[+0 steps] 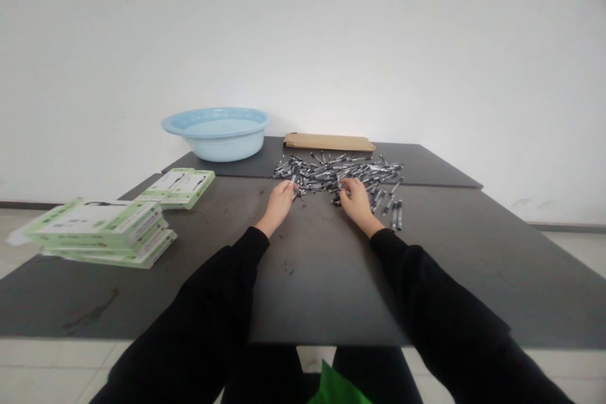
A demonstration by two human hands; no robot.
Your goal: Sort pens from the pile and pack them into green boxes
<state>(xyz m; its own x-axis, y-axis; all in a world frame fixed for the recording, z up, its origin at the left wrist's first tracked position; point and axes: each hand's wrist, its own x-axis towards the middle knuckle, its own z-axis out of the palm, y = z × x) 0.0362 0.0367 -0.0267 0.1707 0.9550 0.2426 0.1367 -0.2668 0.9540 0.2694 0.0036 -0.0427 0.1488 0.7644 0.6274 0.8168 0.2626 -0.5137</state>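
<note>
A loose heap of clear pens with black caps [326, 170] is spread over the far middle of the table. At the heap's left edge my left hand [280, 199] is closed, with a pen [294, 178] standing up from its fingertips. My right hand [356, 199] is at the near right part of the heap, its fingers curled together around a pen [339, 184] whose lower part I cannot make out. Two pens [396, 214] lie side by side, apart from the heap, to the right of that hand.
Green-and-white boxes [142, 237] are stacked at the left, with more boxes [182, 186] behind them. A light blue basin [222, 142] stands at the back left. Behind the pens lies a flat brown cardboard piece [329, 142]. The dark table [322, 278] has a seam across it.
</note>
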